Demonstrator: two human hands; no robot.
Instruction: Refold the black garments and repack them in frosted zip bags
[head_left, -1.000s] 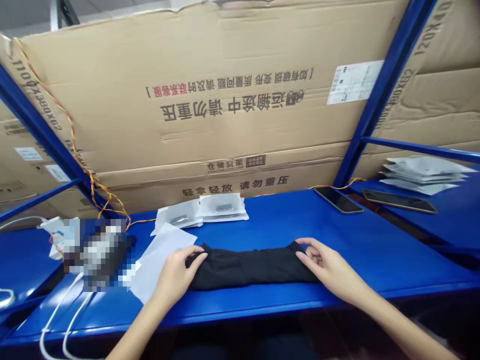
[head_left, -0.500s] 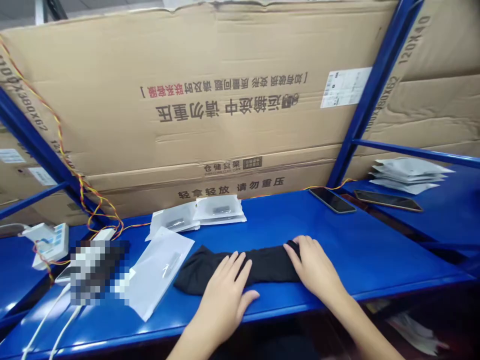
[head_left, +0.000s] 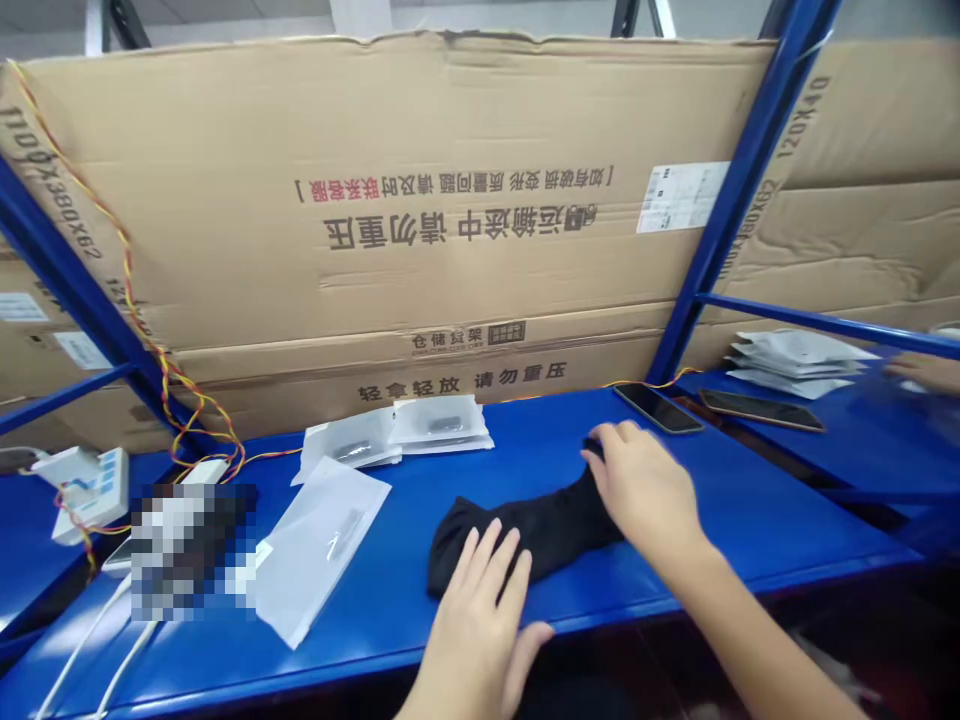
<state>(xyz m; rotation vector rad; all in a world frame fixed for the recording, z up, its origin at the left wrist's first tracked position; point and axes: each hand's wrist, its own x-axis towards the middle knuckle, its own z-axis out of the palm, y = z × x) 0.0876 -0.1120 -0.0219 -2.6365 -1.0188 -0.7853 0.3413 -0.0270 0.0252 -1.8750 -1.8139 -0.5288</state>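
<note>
A long folded piece of black cloth [head_left: 555, 532] lies near the front of the blue shelf, its right part bent up and away from the front edge. My left hand [head_left: 480, 610] rests on the cloth's left half with fingers stretched out and thumb apart. At the other end, my right hand [head_left: 649, 490] pinches the cloth's tip between thumb and fingers. Left of the cloth lies a frosted zip bag [head_left: 322, 550] with a small printed mark.
Behind are more frosted bags [head_left: 442, 422] with dark items inside. A phone [head_left: 658, 408] lies at the back right, another phone [head_left: 761, 410] beyond it. Stacked bags [head_left: 799, 360] and another person's hand [head_left: 930, 370] are at far right. A power strip [head_left: 94, 495] and cables stand left.
The cloth has shifted right, and its right end now bends up and back in my right hand. My left hand has moved right a little. Another person's hand has appeared at the right edge.
</note>
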